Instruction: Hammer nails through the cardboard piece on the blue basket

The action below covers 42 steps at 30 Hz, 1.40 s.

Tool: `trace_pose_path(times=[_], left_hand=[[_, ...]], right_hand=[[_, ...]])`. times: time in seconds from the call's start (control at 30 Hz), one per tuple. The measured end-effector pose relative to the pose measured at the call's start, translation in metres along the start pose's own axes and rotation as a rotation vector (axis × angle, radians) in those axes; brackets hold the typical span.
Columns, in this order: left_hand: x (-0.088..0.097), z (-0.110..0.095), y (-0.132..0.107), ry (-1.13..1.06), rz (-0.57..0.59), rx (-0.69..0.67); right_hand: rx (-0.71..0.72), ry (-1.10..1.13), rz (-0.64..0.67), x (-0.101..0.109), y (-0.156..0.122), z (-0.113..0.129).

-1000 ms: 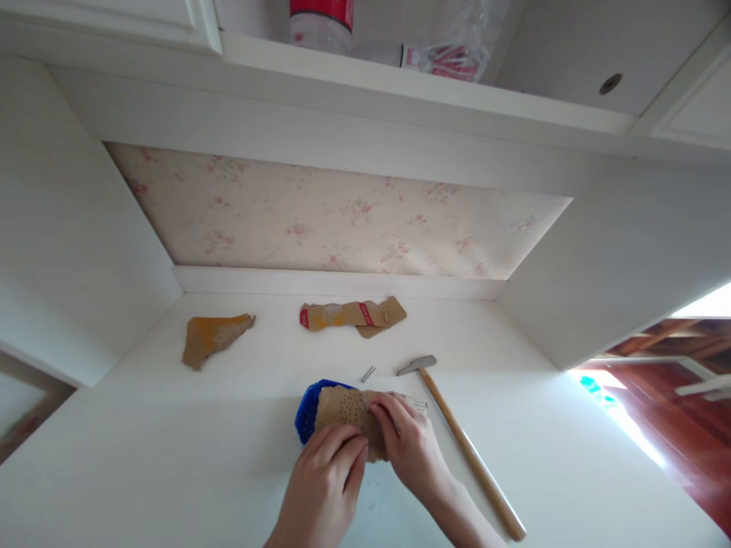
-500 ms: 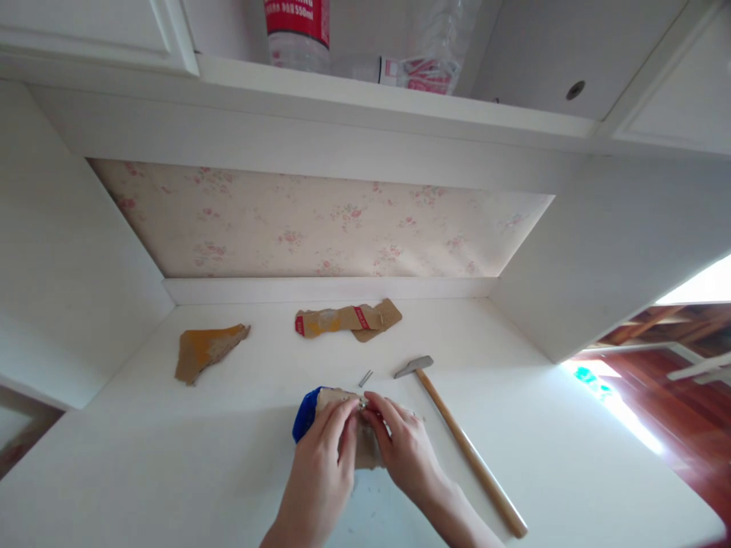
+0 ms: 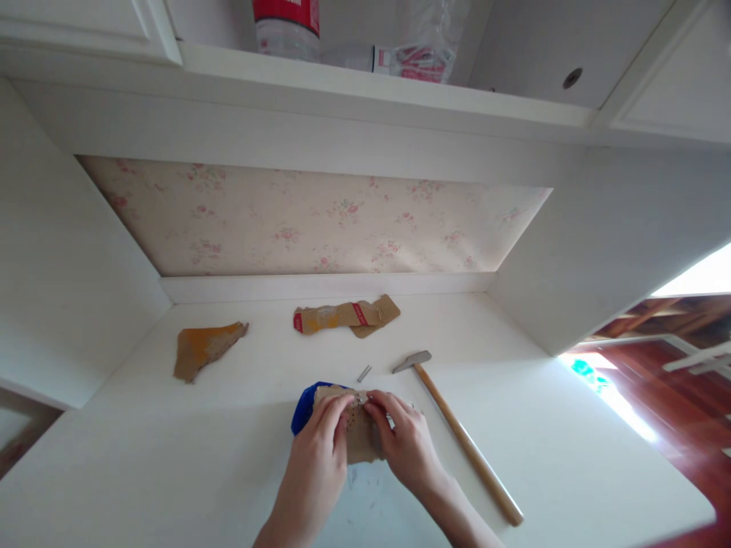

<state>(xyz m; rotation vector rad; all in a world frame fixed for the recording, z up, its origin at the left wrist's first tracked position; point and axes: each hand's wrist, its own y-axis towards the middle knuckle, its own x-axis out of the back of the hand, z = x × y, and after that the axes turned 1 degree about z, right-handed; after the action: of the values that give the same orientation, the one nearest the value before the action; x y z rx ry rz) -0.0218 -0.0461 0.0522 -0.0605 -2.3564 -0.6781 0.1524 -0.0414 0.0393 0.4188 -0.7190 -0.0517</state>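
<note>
A brown cardboard piece (image 3: 358, 434) dotted with small holes lies on a blue object (image 3: 302, 403) on the white desk (image 3: 171, 457). My left hand (image 3: 317, 464) rests on the cardboard's left part, fingers curled down onto it. My right hand (image 3: 403, 441) pinches at the cardboard's top edge, fingertips close to the left hand's; what it pinches is too small to make out. A loose nail (image 3: 364, 373) lies just beyond the cardboard. A hammer (image 3: 457, 434) with a wooden handle lies to the right of my right hand.
Two torn cardboard scraps lie farther back, one (image 3: 202, 348) at the left and one with red marks (image 3: 343, 316) in the middle. A shelf (image 3: 371, 84) above holds a bottle (image 3: 285, 23) and a plastic bag (image 3: 426, 46). The desk's right edge drops to a wooden floor (image 3: 674, 380).
My left hand slid up from the cardboard's near edge onto its upper part, meeting the right fingertips. The view shifted slightly.
</note>
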Motion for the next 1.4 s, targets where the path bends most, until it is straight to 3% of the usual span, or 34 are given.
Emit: trace_pose_path(times=[0.53,0.8,0.93,1.03,1.17,1.4], left_hand=[[-0.004,0.005,0.0,0.005,0.019,0.032],[0.001,-0.006,0.008,0.038,0.072,0.045],[-0.005,-0.007,0.016,0.026,0.104,0.009],[-0.013,-0.001,0.017,0.006,0.047,-0.009],[-0.021,0.007,0.014,0.006,0.003,-0.016],[-0.022,0.005,0.015,-0.053,0.051,-0.017]], right_hand=[[0.015,0.045,0.018,0.0,0.0,0.002],[0.071,0.066,0.036,0.002,0.0,0.003],[0.118,0.068,0.035,0.005,0.003,0.007],[0.126,0.061,0.034,0.005,0.004,0.009],[0.108,0.052,0.031,0.002,0.004,0.008],[-0.04,0.054,0.029,0.001,0.0,0.003]])
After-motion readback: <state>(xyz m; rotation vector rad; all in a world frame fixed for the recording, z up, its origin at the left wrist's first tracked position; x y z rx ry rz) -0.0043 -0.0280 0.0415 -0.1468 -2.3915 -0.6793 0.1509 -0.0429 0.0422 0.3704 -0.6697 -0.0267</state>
